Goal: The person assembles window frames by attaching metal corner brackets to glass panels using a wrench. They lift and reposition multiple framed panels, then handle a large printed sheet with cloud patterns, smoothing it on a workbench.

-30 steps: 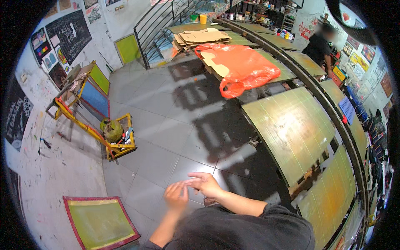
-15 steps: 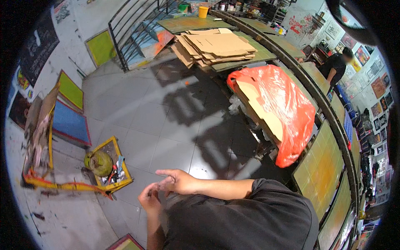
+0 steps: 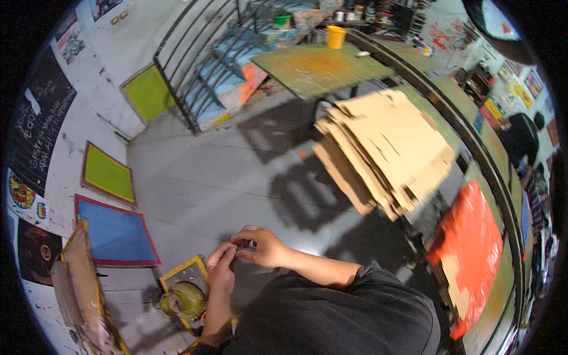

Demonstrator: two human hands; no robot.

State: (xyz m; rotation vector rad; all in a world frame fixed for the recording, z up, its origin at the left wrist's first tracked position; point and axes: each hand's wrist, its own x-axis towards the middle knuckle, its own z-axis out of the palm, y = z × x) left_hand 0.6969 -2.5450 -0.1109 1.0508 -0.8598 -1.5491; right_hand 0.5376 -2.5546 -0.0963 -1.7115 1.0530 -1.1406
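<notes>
In front of my dark shirt, both hands are raised over the grey floor and meet at the fingertips. My left hand [image 3: 221, 267] has its fingers and thumb drawn together in a pinch. My right hand [image 3: 264, 247] curls toward it, thumb and fingers bent round so that their tips touch the left ones. Anything between the fingertips is too small to make out. To the right of the hands, a stack of flattened cardboard [image 3: 393, 142] rests on the tables. Nearer on the right, a red plastic bag [image 3: 476, 228] covers more cardboard.
A green gas cylinder [image 3: 183, 300] stands by a yellow-edged frame [image 3: 177, 270], low on the left. Blue [image 3: 115, 231] and green [image 3: 107, 173] panels lean on the wall. Beyond are a black railing [image 3: 171, 89], a yellow bucket [image 3: 336, 36] and another person [image 3: 519, 137].
My view has turned and moved, bringing the cardboard stack closer and the red bag lower right. My right hand's outstretched finger has curled in, and the fingertips of both hands now meet.
</notes>
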